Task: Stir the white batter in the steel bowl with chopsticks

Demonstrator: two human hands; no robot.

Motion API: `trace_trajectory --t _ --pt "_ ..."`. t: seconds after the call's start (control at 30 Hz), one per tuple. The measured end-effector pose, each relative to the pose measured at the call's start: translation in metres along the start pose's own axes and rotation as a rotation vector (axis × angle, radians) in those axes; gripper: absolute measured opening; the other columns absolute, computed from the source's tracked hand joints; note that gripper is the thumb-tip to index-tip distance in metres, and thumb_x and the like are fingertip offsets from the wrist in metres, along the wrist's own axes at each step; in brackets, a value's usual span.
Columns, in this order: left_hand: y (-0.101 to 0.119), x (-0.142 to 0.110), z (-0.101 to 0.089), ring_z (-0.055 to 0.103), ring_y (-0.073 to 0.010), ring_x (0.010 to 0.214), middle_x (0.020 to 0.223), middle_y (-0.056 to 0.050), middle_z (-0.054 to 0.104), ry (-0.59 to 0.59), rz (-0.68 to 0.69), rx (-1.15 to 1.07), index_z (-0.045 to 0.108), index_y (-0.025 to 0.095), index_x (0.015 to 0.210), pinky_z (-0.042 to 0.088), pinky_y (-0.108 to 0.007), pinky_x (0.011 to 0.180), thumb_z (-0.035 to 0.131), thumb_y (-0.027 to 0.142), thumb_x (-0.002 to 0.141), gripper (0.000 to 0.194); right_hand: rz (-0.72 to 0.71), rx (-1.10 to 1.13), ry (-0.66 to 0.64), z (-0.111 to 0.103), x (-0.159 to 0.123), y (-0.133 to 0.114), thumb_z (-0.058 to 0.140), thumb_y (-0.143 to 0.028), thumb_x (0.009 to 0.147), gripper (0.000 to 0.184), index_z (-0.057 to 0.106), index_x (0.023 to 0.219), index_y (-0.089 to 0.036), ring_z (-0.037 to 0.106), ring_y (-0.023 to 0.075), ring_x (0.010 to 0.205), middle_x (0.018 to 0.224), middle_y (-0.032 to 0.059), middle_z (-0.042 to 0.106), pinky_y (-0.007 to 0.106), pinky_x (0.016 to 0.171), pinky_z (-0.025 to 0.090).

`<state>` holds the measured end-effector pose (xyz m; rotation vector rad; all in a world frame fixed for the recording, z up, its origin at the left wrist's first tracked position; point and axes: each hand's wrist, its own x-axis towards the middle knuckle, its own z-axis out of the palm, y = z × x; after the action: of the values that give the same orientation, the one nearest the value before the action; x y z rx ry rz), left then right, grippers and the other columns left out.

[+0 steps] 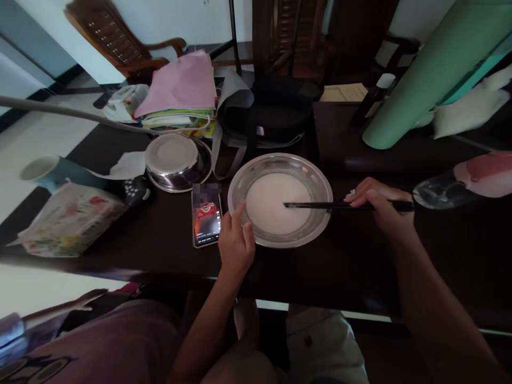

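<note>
A wide steel bowl stands on the dark table with a milky white liquid in it. My left hand grips the bowl's left rim, with the index finger over the edge and the thumb near the front. In my right hand, to the right of the bowl, is a pair of black chopsticks. They lie nearly level across the right rim, and their tips reach the liquid near its middle. Close to my left hand lies a phone with a lit screen.
Behind the phone rests an upturned steel bowl. A tissue pack and blue cup stand left. Papers and a black bag are behind; a green cylinder and clear-and-pink bottle are right. Another person's hand shows lower left.
</note>
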<state>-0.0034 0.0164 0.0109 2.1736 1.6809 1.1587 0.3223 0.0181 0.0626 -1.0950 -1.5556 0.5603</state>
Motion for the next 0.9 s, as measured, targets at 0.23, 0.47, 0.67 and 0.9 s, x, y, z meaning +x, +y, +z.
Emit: trace_trajectory --t 0.23,0.47,0.67,0.9 --pt "0.0002 0.0002 0.0005 0.064 -0.0298 0.116 0.128 -0.02 0.07 0.017 0.016 -0.004 0.061 0.012 0.144 0.051 -0.044 0.1 0.026 0.05 0.112 0.06 -0.054 -0.092 -0.117 0.0042 0.0018 -0.0034 0.066 -0.04 0.101 0.025 0.084 0.085 -0.03 0.074 0.0233 0.084 0.088 0.0039 0.083 0.041 0.078 0.058" --pt "-0.0006 -0.0002 0.0006 0.063 -0.03 0.115 0.125 -0.02 0.069 0.015 0.02 -0.001 0.061 0.011 0.144 0.051 -0.044 0.099 0.027 0.048 0.112 0.06 -0.026 -0.008 -0.127 0.0032 0.0003 -0.0034 0.061 -0.036 0.104 0.032 0.082 0.08 -0.029 0.073 0.0226 0.078 0.081 0.0038 0.081 0.04 0.073 0.058" --pt "-0.0007 -0.0006 0.0001 0.063 -0.0301 0.116 0.126 -0.019 0.069 -0.011 -0.006 0.021 0.061 0.014 0.144 0.051 -0.047 0.102 0.023 0.051 0.112 0.062 -0.051 -0.087 -0.06 0.0024 0.0009 -0.002 0.064 -0.034 0.103 0.028 0.082 0.082 -0.029 0.073 0.0224 0.081 0.086 0.004 0.082 0.04 0.076 0.057" --pt "-0.0008 0.0001 0.0009 0.063 -0.0303 0.12 0.129 -0.019 0.069 -0.004 -0.01 0.002 0.061 0.015 0.144 0.051 -0.046 0.103 0.024 0.051 0.112 0.061 -0.092 -0.068 -0.182 0.0054 0.0019 -0.0042 0.066 -0.032 0.102 0.023 0.084 0.088 -0.029 0.075 0.0223 0.085 0.09 0.0039 0.084 0.039 0.078 0.058"
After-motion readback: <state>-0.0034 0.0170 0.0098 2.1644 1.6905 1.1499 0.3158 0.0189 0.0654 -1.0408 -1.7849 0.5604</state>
